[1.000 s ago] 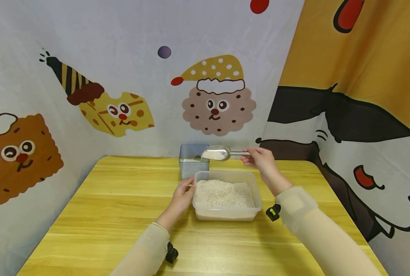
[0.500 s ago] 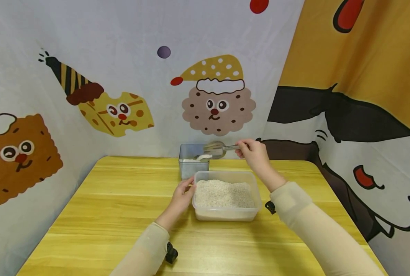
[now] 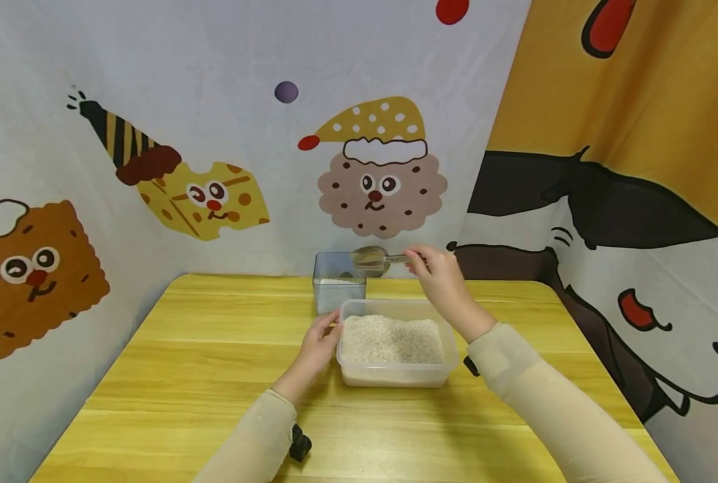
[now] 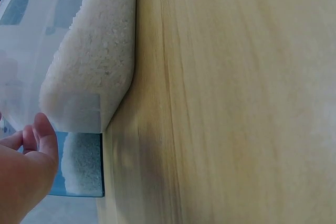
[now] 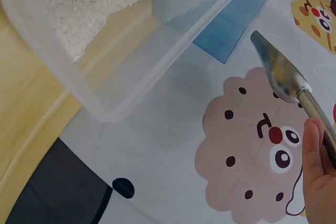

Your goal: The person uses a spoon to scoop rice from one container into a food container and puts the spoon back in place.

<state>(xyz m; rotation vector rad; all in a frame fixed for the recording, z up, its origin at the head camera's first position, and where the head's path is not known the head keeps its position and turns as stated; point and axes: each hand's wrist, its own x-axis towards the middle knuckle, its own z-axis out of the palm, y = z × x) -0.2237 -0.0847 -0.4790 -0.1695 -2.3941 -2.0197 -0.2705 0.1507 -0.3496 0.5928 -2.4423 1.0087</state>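
Note:
In the head view my right hand [image 3: 446, 282] grips the handle of a metal scoop [image 3: 369, 259] above the right rim of a blue-tinted clear bin [image 3: 339, 296] at the back. The scoop is tipped over, with its rounded back showing; rice lies in the bin. My left hand [image 3: 318, 341] rests its fingers against the left side of a clear plastic box [image 3: 395, 376], near the rim. Rice [image 3: 389, 339] fills much of that box. In the right wrist view the scoop [image 5: 283, 72] points away from my right hand [image 5: 319, 174].
The wooden table [image 3: 226, 376] carries both containers, the bin behind the left part of the box. Directly behind the table hangs a printed cloth [image 3: 214, 67] with cartoon figures. A yellow curtain [image 3: 667, 100] is on the right.
My right hand has moved left and turned the scoop over. Rice that filled the scoop fell into the bin, seen pouring half a second ago. My left hand has stayed at the box.

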